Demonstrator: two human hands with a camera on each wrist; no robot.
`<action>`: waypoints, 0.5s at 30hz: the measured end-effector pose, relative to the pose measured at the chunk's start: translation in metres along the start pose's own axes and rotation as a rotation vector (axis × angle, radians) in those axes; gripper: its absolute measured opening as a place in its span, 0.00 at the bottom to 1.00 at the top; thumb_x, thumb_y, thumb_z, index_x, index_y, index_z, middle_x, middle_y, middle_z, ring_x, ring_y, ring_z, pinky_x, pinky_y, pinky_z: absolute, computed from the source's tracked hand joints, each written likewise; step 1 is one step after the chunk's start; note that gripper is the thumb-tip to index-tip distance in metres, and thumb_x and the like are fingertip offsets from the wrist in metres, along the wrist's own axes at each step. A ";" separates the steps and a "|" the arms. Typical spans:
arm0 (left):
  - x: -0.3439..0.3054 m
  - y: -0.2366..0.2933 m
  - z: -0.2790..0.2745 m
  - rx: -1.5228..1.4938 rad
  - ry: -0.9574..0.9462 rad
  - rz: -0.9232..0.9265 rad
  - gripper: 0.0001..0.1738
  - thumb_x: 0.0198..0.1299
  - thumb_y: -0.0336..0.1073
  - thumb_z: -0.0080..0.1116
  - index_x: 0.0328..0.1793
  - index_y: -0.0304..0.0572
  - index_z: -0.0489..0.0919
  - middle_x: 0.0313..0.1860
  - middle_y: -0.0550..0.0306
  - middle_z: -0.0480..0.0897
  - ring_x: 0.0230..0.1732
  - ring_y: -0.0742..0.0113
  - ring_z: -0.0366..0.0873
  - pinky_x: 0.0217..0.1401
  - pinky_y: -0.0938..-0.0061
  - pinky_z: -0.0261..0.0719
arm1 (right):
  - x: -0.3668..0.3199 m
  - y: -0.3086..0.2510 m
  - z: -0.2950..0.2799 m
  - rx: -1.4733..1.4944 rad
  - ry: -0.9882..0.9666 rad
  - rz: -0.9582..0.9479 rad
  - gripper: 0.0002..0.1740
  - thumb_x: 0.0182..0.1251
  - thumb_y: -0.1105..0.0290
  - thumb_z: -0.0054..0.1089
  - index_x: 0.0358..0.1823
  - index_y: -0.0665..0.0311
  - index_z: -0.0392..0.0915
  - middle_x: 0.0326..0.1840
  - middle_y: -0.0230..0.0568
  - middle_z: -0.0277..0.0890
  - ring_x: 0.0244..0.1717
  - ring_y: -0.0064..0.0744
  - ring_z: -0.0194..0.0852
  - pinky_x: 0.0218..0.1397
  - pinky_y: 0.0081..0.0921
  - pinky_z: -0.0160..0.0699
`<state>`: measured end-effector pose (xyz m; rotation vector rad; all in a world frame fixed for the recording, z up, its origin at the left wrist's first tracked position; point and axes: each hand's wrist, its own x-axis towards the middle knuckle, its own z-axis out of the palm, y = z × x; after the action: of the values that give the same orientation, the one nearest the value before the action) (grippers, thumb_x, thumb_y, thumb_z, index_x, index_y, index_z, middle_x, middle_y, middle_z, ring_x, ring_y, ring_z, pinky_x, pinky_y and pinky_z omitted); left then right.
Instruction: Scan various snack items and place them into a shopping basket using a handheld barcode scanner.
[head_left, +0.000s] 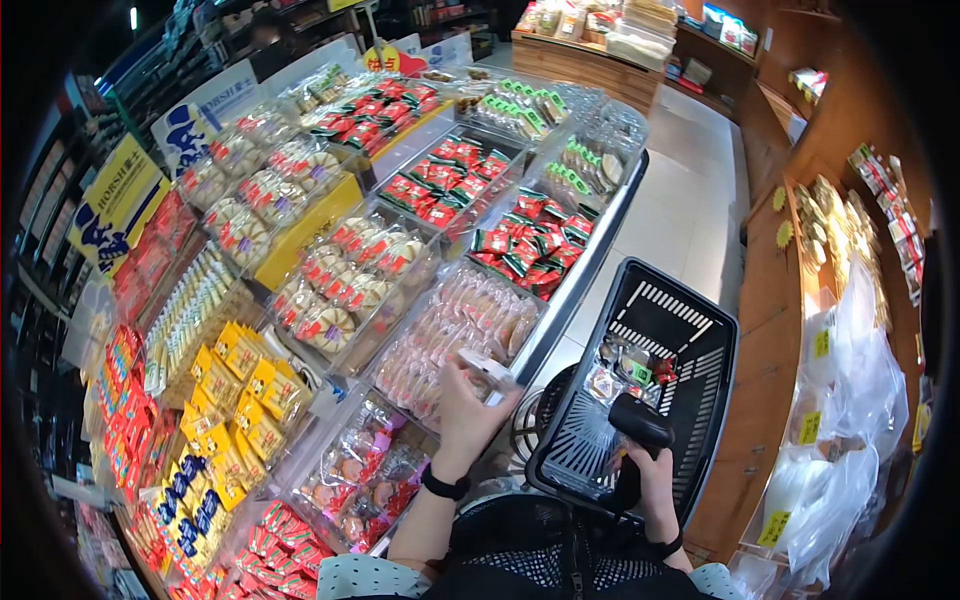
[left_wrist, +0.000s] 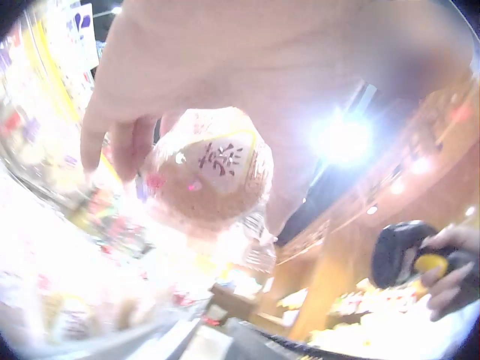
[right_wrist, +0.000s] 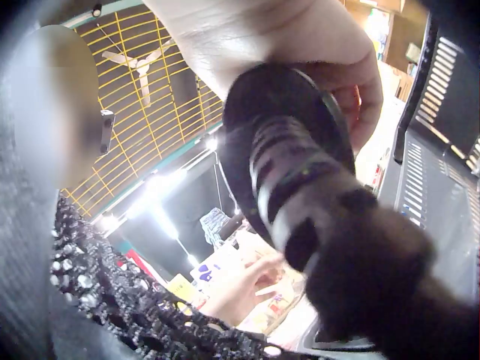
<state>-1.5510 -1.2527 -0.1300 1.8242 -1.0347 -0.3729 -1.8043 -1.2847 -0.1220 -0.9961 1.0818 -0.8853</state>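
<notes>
My left hand (head_left: 470,415) is raised over the display trays, its fingers and thumb around a round pastry in a clear wrapper (head_left: 484,371). The left wrist view shows this wrapped pastry (left_wrist: 217,176) close up, with a printed pale label. In my right hand (head_left: 654,482) is a black handheld barcode scanner (head_left: 641,421), gripped by its handle above the near part of a black shopping basket (head_left: 722,345). A yellow trigger shows on the scanner (left_wrist: 401,251). Several small wrapped snacks (head_left: 630,368) lie in the basket. The right wrist view shows the dark ribbed handle end (right_wrist: 292,172).
A tray of similar wrapped pastries (head_left: 480,310) is beside my left hand. Trays of red packets (head_left: 535,240) and yellow packets (head_left: 235,400) spread left. To the right are a wooden cabinet (head_left: 755,330) and plastic bags (head_left: 850,400). A tiled aisle (head_left: 685,190) runs ahead.
</notes>
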 end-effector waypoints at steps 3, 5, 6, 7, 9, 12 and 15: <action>0.007 -0.031 -0.013 0.331 0.310 0.022 0.43 0.38 0.41 0.70 0.58 0.28 0.60 0.51 0.38 0.67 0.54 0.45 0.64 0.61 0.60 0.61 | 0.000 0.001 -0.003 0.017 0.029 0.001 0.07 0.57 0.74 0.55 0.33 0.72 0.73 0.22 0.36 0.72 0.21 0.24 0.71 0.27 0.22 0.72; 0.005 -0.040 -0.025 0.399 0.306 0.053 0.44 0.37 0.41 0.70 0.58 0.28 0.60 0.51 0.39 0.67 0.56 0.45 0.63 0.61 0.59 0.61 | 0.001 0.000 -0.007 0.020 0.041 -0.007 0.07 0.58 0.72 0.55 0.33 0.70 0.73 0.22 0.37 0.72 0.21 0.25 0.71 0.26 0.22 0.72; 0.003 -0.045 -0.029 0.463 0.293 0.088 0.44 0.37 0.41 0.70 0.59 0.29 0.60 0.51 0.39 0.67 0.57 0.45 0.62 0.61 0.58 0.61 | 0.000 -0.002 -0.007 0.022 0.034 -0.007 0.07 0.58 0.72 0.55 0.33 0.70 0.73 0.22 0.37 0.72 0.21 0.25 0.71 0.26 0.22 0.72; 0.000 -0.056 -0.030 0.540 0.274 0.102 0.45 0.36 0.43 0.71 0.58 0.31 0.61 0.51 0.42 0.69 0.55 0.47 0.64 0.60 0.59 0.62 | -0.002 -0.005 -0.007 0.030 0.065 -0.009 0.08 0.58 0.72 0.55 0.34 0.70 0.72 0.23 0.37 0.72 0.21 0.25 0.72 0.26 0.22 0.73; -0.014 -0.062 -0.023 0.560 0.194 0.060 0.42 0.37 0.43 0.70 0.57 0.32 0.62 0.49 0.43 0.69 0.55 0.48 0.64 0.59 0.59 0.62 | -0.001 -0.006 -0.011 0.039 0.090 -0.011 0.08 0.58 0.72 0.55 0.35 0.70 0.72 0.23 0.37 0.72 0.21 0.25 0.72 0.26 0.22 0.73; -0.033 -0.079 -0.012 0.717 0.026 0.056 0.37 0.40 0.43 0.68 0.55 0.34 0.65 0.48 0.46 0.70 0.55 0.50 0.64 0.55 0.61 0.64 | 0.003 0.000 -0.023 0.109 0.042 0.048 0.10 0.58 0.71 0.56 0.38 0.70 0.71 0.24 0.37 0.72 0.21 0.25 0.72 0.26 0.21 0.73; -0.039 -0.089 -0.003 0.910 -0.039 0.120 0.31 0.45 0.44 0.64 0.52 0.36 0.68 0.47 0.49 0.71 0.55 0.53 0.65 0.51 0.63 0.65 | 0.005 0.004 -0.029 0.112 0.039 0.091 0.12 0.58 0.69 0.56 0.39 0.69 0.71 0.25 0.36 0.72 0.21 0.24 0.72 0.25 0.21 0.73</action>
<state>-1.5291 -1.2053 -0.2118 2.5240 -1.4746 0.1862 -1.8310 -1.2937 -0.1323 -0.8338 1.0898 -0.8848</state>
